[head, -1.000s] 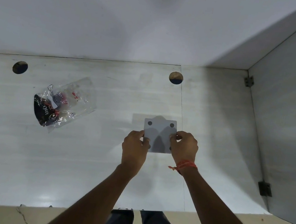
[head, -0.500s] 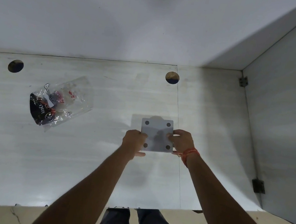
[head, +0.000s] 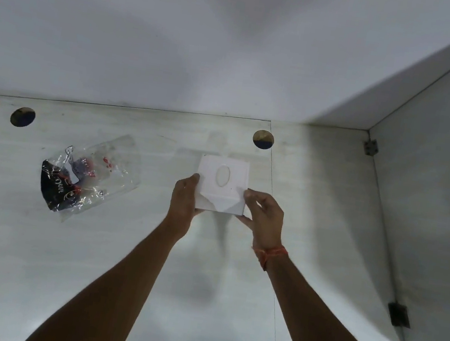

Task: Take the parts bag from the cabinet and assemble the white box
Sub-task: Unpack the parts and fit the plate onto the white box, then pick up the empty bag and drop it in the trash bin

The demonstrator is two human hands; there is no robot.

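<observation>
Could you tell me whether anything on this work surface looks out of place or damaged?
Nothing looks damaged. The crumpled clear plastic parts bag lies skewed on the pale work surface, apart from the white square box held between the left hand and right hand.

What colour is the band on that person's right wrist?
Orange-red: the thin thread wristband shows best, and only, in the head view.

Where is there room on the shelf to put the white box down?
The shelf is bare right of the box, up to the side wall, and in front of both hands, left and right. The bag fills the left middle, so it is tighter there.
</observation>
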